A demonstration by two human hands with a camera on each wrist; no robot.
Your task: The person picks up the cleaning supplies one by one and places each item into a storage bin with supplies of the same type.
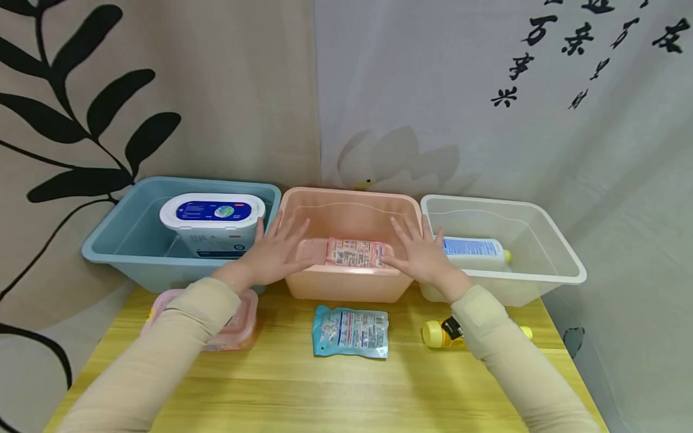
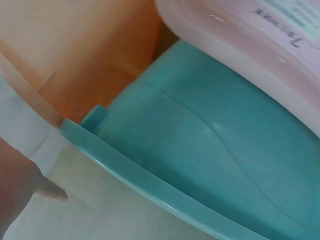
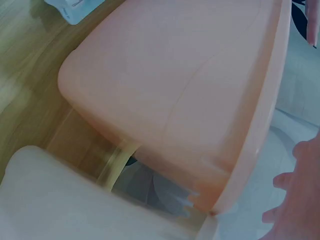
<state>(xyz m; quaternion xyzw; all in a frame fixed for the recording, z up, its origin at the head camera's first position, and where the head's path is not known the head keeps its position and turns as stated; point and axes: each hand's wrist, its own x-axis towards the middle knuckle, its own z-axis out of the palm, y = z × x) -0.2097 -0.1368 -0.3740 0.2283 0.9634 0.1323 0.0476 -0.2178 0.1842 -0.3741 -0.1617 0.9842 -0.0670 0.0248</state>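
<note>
Both hands hover over the pink bin (image 1: pixel 346 287) with fingers spread and nothing held. My left hand (image 1: pixel 271 252) is above its left side, near the blue bin's edge. Above its right side, by the white bin, is my right hand (image 1: pixel 422 255). A pink printed packet (image 1: pixel 354 252) lies inside the pink bin. The blue bin (image 1: pixel 146 264) contains a white lidded tub (image 1: pixel 216 234) with a dark blue label. In the white bin (image 1: pixel 520 285) lies a white bottle (image 1: pixel 473 255) with a yellow-green cap, partly covered by my right hand.
On the wooden table (image 1: pixel 335 391), a blue packet (image 1: pixel 351 332) lies before the pink bin. My left sleeve partly covers a pink lidded box (image 1: pixel 240 325); my right covers part of a yellow bottle (image 1: pixel 433 334). Printed curtains (image 1: pixel 243 90) hang behind the bins.
</note>
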